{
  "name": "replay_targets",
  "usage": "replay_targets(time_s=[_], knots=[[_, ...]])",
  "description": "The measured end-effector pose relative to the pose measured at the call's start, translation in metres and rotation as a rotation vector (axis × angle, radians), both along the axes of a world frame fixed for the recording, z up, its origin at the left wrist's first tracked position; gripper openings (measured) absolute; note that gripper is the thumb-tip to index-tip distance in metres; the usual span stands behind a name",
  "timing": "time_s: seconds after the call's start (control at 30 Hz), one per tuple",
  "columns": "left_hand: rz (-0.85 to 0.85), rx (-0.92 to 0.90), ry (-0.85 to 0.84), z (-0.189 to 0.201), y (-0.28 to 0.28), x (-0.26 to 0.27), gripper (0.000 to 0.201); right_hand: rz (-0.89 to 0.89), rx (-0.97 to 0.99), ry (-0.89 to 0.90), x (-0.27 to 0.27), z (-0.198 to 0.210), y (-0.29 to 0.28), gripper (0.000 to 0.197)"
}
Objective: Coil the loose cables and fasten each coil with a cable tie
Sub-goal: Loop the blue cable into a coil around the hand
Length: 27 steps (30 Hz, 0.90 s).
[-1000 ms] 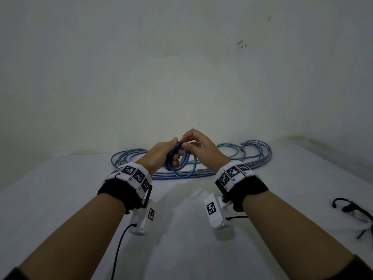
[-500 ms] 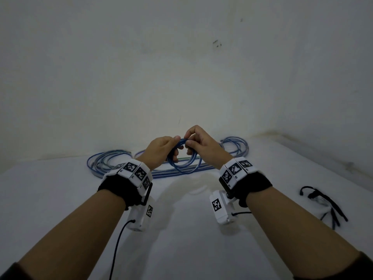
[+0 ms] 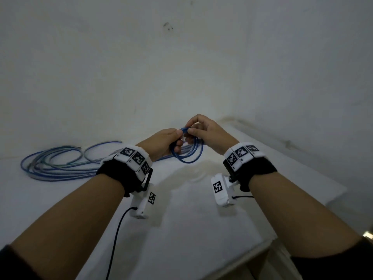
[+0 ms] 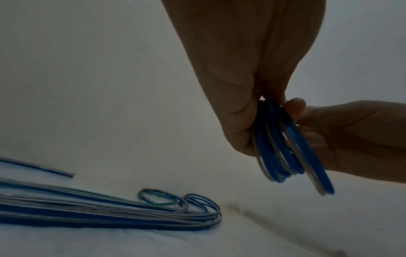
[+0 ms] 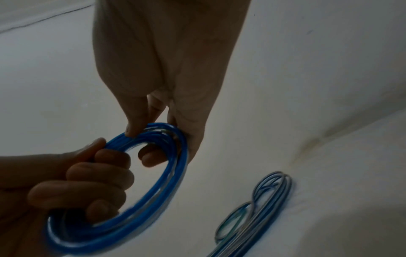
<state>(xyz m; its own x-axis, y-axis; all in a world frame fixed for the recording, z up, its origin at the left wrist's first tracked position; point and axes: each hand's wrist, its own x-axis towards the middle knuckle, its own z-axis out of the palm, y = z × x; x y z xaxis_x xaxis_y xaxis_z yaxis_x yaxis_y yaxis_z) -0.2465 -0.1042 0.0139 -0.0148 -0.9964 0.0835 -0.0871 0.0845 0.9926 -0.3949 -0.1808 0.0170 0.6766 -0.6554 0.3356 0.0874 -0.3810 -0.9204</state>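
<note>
While loose cables (image 3: 60,164) lie on table (image 3: 191,229), both hands — left hand (image 3: 161,143), right hand (image 3: 207,132) — grip blue coil (image 3: 187,152).

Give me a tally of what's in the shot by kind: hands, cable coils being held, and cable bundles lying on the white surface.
Hands: 2, the left hand and right hand, both gripping the coil
Held blue cable coil: 1
Loose cable bundle lying on the white surface: 1; the number of cables in it cannot be told
Total: 4
</note>
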Motion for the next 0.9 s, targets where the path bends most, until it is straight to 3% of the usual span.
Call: replay_targets(time_s=[0.1, 0.23, 0.33, 0.43, 0.57, 0.7, 0.9], knots=[[-0.013, 0.003, -0.054, -0.005, -0.017, -0.024, 0.031, -0.04, 0.061, 0.071, -0.033, 0.002, -0.005, 0.006], [-0.009, -0.024, -0.163, -0.008, -0.034, -0.055, 0.034, -0.295, 0.148, 0.172, -0.08, -0.004, -0.023, 0.023], [-0.015, -0.042, -0.216, -0.009, -0.041, -0.073, 0.033, -0.561, 0.046, 0.433, -0.115, -0.015, -0.043, 0.015], [-0.026, -0.045, -0.235, -0.011, -0.049, -0.085, 0.033, -0.706, -0.008, 0.745, -0.145, -0.026, -0.058, 0.006], [-0.029, -0.034, -0.21, -0.016, -0.062, -0.094, 0.033, -0.714, -0.082, 1.038, -0.166, -0.039, -0.065, 0.018], [-0.044, -0.003, -0.208, -0.02, -0.074, -0.097, 0.033, -0.686, -0.112, 1.103, -0.167, -0.049, -0.07, 0.028], [-0.064, 0.025, -0.225, -0.022, -0.089, -0.095, 0.033, -0.663, -0.123, 1.095, -0.162, -0.058, -0.083, 0.018]])
